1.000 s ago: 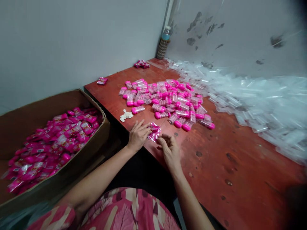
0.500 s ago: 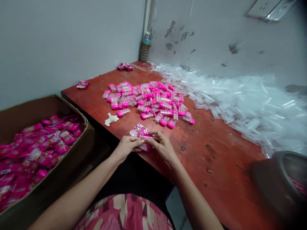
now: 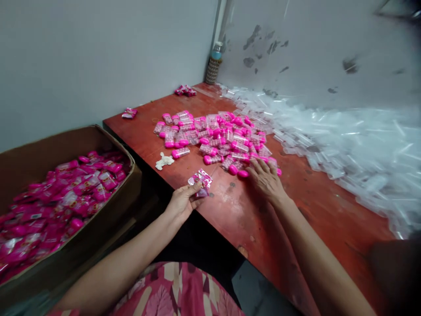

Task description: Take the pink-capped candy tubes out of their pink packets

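My left hand (image 3: pixel 184 199) pinches a shiny pink printed wrapper (image 3: pixel 202 179) between thumb and fingers, just above the table's front edge. A pile of small clear bottles with bright pink caps (image 3: pixel 215 142) lies in the middle of the table; pale pink beads show through their sides. At the near right of that pile is my right hand (image 3: pixel 267 180), palm down and fingers stretched out over the closest bottles. Its fingertips partly cover some bottles, and whether they touch them I cannot tell.
A cardboard box (image 3: pixel 133 175) full of pink packets (image 3: pixel 79 188) stands at the left. Clear plastic sleeves (image 3: pixel 332 140) are heaped along the wall at the right. White scrap (image 3: pixel 164 161), loose pink packets (image 3: pixel 186 90) and a bottle in a woven holder (image 3: pixel 213 70) are on the red table (image 3: pixel 230 215).
My right hand has left the wrapper and moved right and forward to the bottle pile. My left hand still holds the wrapper. The view has turned slightly left.
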`<state>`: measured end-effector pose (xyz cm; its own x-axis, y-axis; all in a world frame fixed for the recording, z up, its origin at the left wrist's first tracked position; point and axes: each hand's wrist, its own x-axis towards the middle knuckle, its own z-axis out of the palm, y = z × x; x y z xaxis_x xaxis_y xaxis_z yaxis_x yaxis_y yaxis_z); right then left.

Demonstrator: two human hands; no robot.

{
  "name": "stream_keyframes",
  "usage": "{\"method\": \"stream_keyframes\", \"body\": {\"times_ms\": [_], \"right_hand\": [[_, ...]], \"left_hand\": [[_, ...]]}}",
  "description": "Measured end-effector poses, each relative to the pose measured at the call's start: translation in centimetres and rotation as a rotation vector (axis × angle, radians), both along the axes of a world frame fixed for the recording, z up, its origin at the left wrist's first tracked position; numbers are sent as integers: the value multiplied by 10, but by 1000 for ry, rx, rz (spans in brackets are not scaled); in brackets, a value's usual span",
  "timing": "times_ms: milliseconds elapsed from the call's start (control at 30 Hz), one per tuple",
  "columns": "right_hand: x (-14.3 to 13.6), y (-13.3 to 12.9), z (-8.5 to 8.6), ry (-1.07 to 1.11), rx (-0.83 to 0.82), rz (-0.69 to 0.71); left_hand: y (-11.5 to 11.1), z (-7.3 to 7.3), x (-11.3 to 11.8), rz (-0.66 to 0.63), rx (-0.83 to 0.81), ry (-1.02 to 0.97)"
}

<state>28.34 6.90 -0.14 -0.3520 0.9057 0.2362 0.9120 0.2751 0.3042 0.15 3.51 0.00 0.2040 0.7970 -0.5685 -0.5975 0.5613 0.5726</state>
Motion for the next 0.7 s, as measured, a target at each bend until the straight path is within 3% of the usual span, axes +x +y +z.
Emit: {"method": "stream_keyframes", "body": {"times_ms": [100,167,233,300,367,467,700], "right_hand": [[-26,-25,1,281,63,-68],[-56,-50,5,610,42,-213],[-92,-78,9,957,-184,-307],[-126,-101,11,1300,-419,-287],[-153,-113,10,1517,-509,-302],[-172,-117,4,1667,-484,-316],[-173,-112,-5,1800,-480,-266]], "left_hand": [[2,0,2,107,-54,-88],[2,1,4,158,-78,-128],[2,2,6,184,-89,-157],[2,3,9,193,-82,-182],[0,4,12,179,-58,-209],[-4,7,17,136,-16,-235],[-16,17,19,13,144,-141]]}}
